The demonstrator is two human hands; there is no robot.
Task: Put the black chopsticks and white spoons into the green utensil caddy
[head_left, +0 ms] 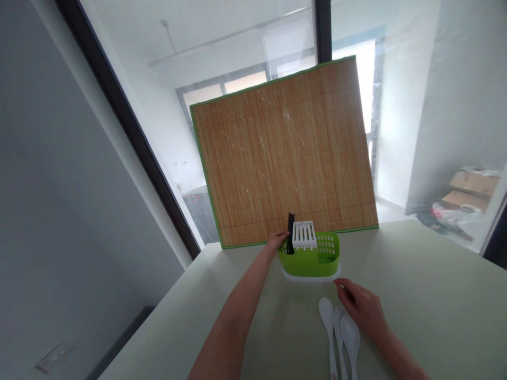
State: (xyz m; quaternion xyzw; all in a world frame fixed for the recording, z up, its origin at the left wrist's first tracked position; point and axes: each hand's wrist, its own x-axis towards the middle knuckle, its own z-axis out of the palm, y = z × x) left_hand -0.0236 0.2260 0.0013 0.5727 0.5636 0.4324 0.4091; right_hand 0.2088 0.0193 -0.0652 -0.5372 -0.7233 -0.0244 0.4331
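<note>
A green plastic basket (307,264) with a white base stands on the pale table. Across its top sits a white slatted rack (304,235), and a dark upright object (290,235) rises from its left part. My left hand (278,241) is at the basket's left end, its fingers closed against the dark object. Right of and nearer than the basket, my right hand (360,303) hovers with curled fingers; nothing shows between them. Three white spoons lie close beside it: a left one (326,311), a middle one (339,322) and a right one (350,332).
A bamboo mat (285,153) with green edging leans upright against the glass behind the basket. The table (415,285) reaches to the glass. Cardboard boxes (475,182) and plastic bags are beyond it at the right. A grey wall (59,184) rises at the left.
</note>
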